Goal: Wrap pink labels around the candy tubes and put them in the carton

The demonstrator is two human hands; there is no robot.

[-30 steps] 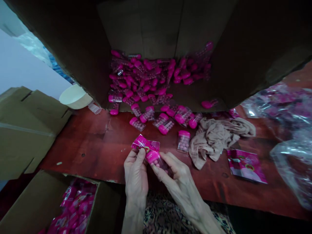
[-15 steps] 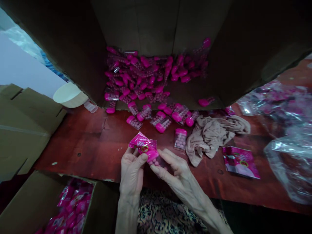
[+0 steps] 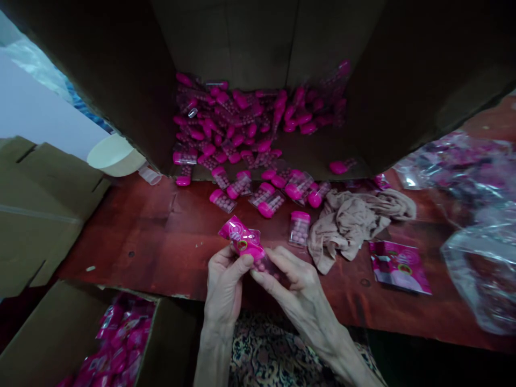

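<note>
Pinched in my left hand (image 3: 226, 282) is a small pink printed pouch (image 3: 241, 235), its upper end sticking up past the thumb. My right hand (image 3: 292, 279) grips a clear candy bottle (image 3: 264, 263) with pink balls inside, between thumb and fingers. The bottle's pink cap end meets the pouch; how far it sits inside I cannot tell. Just beyond my right hand another candy bottle (image 3: 299, 228) stands by a crumpled beige cloth (image 3: 350, 226). A flat pink pouch (image 3: 400, 267) lies to the right of the cloth.
A large cardboard box (image 3: 258, 48) on its side holds a heap of pink-capped bottles (image 3: 234, 123), some spilling onto the red table (image 3: 161, 242). Lower left, an open carton (image 3: 48, 328) contains filled pink pouches (image 3: 121, 344). Clear plastic bags (image 3: 475, 258) lie right; a white scoop (image 3: 115, 156) left.
Both hands have shifted slightly right with the pouch and bottle. The pouch's top has narrowed and turned in my left fingers.
</note>
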